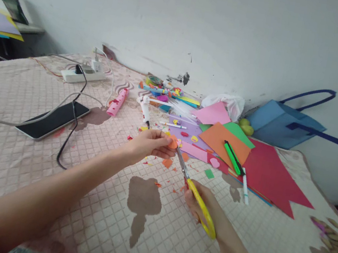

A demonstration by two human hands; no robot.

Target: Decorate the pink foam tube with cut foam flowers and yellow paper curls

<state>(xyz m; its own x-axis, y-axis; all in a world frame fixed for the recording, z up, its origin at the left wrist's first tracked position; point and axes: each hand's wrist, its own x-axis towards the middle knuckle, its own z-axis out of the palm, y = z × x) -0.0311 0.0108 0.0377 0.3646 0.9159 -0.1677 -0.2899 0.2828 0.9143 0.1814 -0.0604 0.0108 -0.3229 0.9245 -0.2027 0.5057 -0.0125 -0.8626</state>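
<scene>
Between the thumb and fingers of my left hand (149, 144) is a small rounded piece of orange paper (173, 142). My right hand (200, 199) is closed on scissors with yellow handles (198, 195). Their metal blades (181, 160) point up and left, with the tip at the edge of the orange piece. How far the blades are parted is hard to see. Below the hands, orange paper scraps (167, 163) lie scattered on the patterned tablecloth (100, 219). A green paper square (209, 174) and a pink paper shape (215, 163) rest to the right.
Coloured sheets, including red paper (273, 175), cover the right side, with a green marker (232, 157) on top. Behind my left hand stands a white glue gun (144, 109). A tablet-like device (54, 121), cables and a power strip (82, 76) lie left. A blue bag (287, 124) leans at the wall.
</scene>
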